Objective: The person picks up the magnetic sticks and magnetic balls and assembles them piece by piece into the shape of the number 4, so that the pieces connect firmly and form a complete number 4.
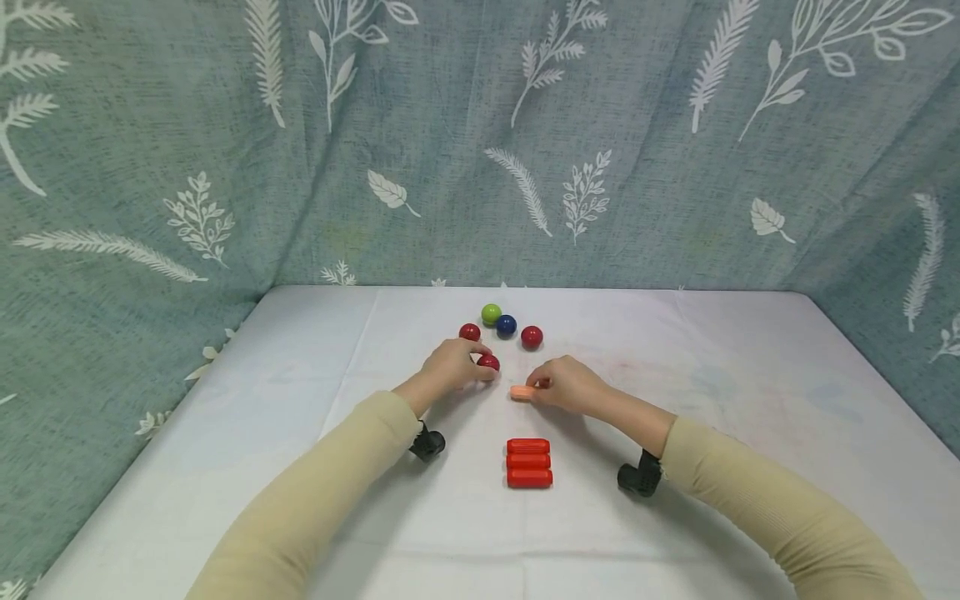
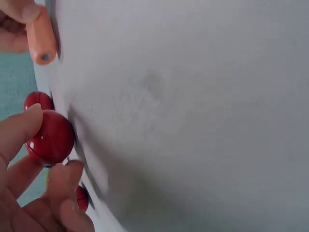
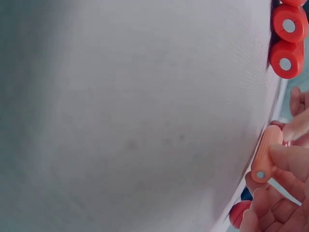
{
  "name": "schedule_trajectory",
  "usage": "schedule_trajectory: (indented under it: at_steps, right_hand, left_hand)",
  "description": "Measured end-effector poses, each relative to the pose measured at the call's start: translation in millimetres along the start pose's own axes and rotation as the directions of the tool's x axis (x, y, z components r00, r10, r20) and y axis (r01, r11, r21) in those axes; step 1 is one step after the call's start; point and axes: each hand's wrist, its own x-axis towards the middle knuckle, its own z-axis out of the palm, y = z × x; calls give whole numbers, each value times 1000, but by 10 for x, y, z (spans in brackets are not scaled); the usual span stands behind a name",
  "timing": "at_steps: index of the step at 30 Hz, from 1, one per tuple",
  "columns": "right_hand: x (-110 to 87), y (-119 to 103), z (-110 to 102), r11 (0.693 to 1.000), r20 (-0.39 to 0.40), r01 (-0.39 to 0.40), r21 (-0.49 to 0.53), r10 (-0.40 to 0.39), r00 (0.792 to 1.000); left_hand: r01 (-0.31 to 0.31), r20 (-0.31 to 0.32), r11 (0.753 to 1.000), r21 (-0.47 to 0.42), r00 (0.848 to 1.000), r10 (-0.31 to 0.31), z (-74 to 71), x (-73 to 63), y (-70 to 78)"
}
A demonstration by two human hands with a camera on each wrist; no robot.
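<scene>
My left hand (image 1: 452, 364) pinches a glossy red ball (image 1: 488, 363) between thumb and fingers, low over the white cloth. In the left wrist view a thin seam runs round this ball (image 2: 54, 137). A little to the right, my right hand (image 1: 572, 385) holds a short orange rod (image 1: 521, 392) between thumb and fingers. In the right wrist view the rod (image 3: 263, 157) is ribbed, with a silvery disc in its end. Nearer me, three red rods (image 1: 528, 462) lie side by side, apart from both hands. Their ends also carry silvery discs.
Beyond the hands sit a green ball (image 1: 491, 314), a dark blue ball (image 1: 506, 326), a red ball (image 1: 532, 337) and another red ball (image 1: 469, 332) close to my left fingers. A green leaf-patterned curtain (image 1: 450, 208) stands behind the white-covered table (image 1: 712, 350).
</scene>
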Motion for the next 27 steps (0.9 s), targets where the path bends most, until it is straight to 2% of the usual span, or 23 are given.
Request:
schedule_trajectory:
  at_steps: [8, 12, 20, 27]
  right_hand:
    - [9, 9, -60, 999, -34, 44, 10, -43, 998]
    - [13, -7, -88, 998, -37, 56, 27, -55, 998]
    - [30, -22, -103, 992, -51, 117, 40, -115, 992]
    - [66, -44, -92, 993, -24, 113, 26, -112, 993]
  left_hand:
    - [-111, 51, 991, -76, 992, 115, 2, -93, -61]
    - [-144, 47, 985, -96, 988, 149, 2, -120, -86]
    - [-153, 37, 979, -134, 987, 159, 21, -130, -124]
    - [-131, 45, 982, -134, 989, 138, 21, -131, -109]
